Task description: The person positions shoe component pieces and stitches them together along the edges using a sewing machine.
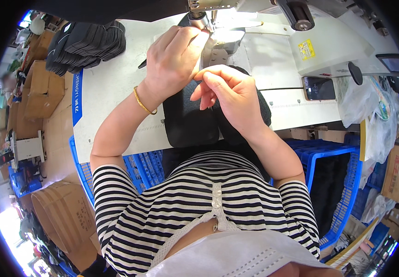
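My left hand (174, 57), with a gold bangle on its wrist, is raised against the needle area of a sewing machine (199, 19). Its fingers are curled together, and their tips are hidden behind the hand. Just right of it and lower, my right hand (231, 94) pinches thumb and forefinger together, the other fingers loosely bent. Whatever lies in either pinch is too small or hidden to make out. Beneath both hands, two black padded fabric pieces (191, 122) with rounded ends lie side by side, reaching over the table's front edge.
Stacked black fabric pieces (88, 44) sit at the table's far left. A phone (319, 88) lies right, near clear plastic bags (363, 104). Blue plastic crates (347, 194) stand below the white table (296, 111). Cardboard boxes (63, 214) are on the left floor.
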### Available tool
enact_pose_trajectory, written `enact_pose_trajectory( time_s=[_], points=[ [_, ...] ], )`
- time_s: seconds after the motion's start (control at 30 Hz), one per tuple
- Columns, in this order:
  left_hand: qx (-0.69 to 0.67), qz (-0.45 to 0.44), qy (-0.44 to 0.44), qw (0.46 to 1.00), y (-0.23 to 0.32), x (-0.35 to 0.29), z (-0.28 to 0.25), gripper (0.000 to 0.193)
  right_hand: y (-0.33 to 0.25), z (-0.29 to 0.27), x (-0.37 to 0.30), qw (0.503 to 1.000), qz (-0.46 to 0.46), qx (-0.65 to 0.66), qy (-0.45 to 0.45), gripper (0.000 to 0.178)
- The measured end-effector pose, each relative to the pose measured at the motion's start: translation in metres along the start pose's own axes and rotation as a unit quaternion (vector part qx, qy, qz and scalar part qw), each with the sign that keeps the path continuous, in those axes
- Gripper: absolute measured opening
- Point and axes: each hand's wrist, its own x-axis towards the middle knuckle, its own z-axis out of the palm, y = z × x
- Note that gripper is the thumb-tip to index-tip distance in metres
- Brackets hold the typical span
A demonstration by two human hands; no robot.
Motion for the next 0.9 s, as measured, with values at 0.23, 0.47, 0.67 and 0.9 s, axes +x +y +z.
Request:
enact_pose_trajectory(
  time_s=[0.23,0.47,0.67,0.9],
  points=[
    [0.066,0.067,-0.024,0.995,-0.032,-0.02,-0.01,0.039,0.001,-0.005,-0.002,1.0,0.011,-0.021,0.009,0.019],
    [-0.001,0.117,-0.077,0.99,-0.03,-0.008,-0.044,0.042,-0.001,0.003,0.016,0.997,-0.03,-0.048,0.05,0.02],
    [-0.067,-0.01,-0.179,0.982,-0.005,0.02,-0.055,0.03,0.015,0.017,0.026,0.998,-0.052,0.024,0.024,0.018],
    [-0.09,-0.013,-0.195,0.977,0.004,0.019,-0.055,0.041,0.006,0.011,0.016,0.999,-0.029,-0.021,0.032,0.019]
  ],
)
